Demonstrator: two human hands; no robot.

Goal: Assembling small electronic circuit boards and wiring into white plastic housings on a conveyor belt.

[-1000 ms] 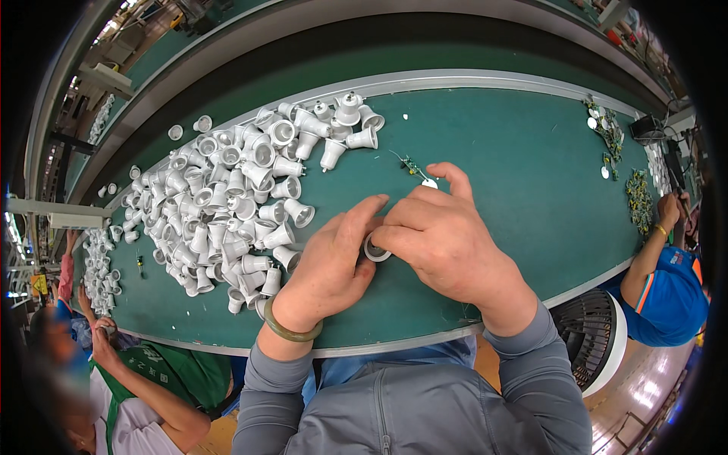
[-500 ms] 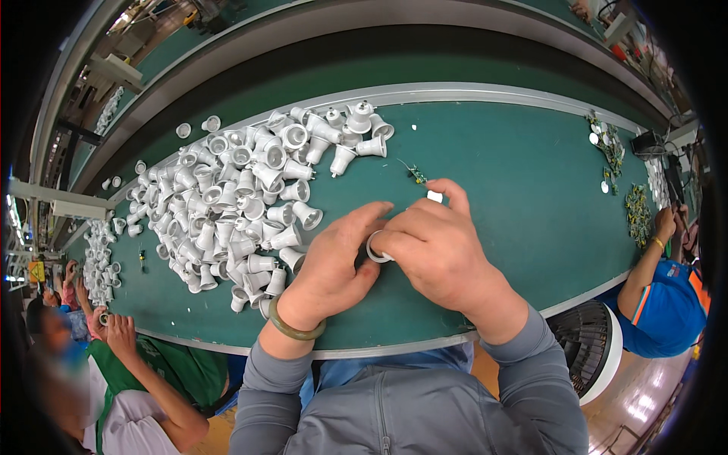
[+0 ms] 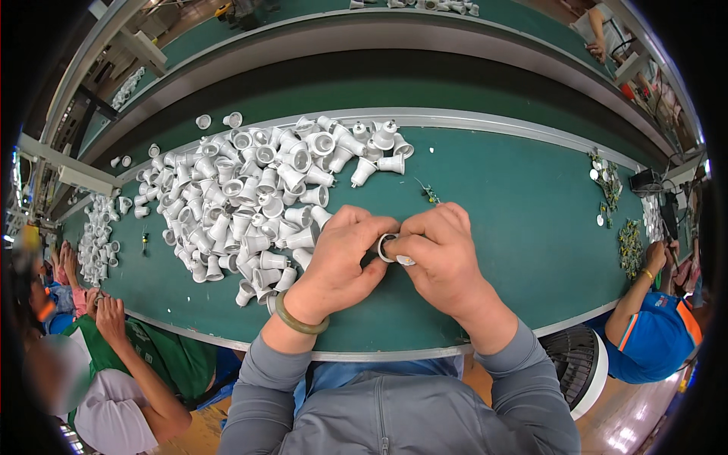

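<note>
My left hand (image 3: 343,258) is closed round a white lamp housing (image 3: 382,256), whose round open mouth faces my right hand. The fingers hide most of its body. My right hand (image 3: 447,262) is closed too, its fingertips at the housing's mouth. Against those fingers shows a small white disc (image 3: 406,260); whatever else they pinch is hidden. To the left of my hands lies a large heap of white lamp housings (image 3: 250,193), some on their sides and some with the open end up. Just beyond my right hand a small circuit board with a thin wire (image 3: 431,195) rests on the table.
On the green table (image 3: 523,227), more circuit boards (image 3: 629,246) lie at the far right, some with white discs (image 3: 604,178). A single small board (image 3: 145,241) is left of the heap. Co-workers sit at both sides. A black and white fan (image 3: 580,368) stands below the right edge.
The white disc has moved from beyond my right index finger down to the housing's mouth. My right fingers have shifted there, while my left hand keeps its hold. The whole view has shifted slightly.
</note>
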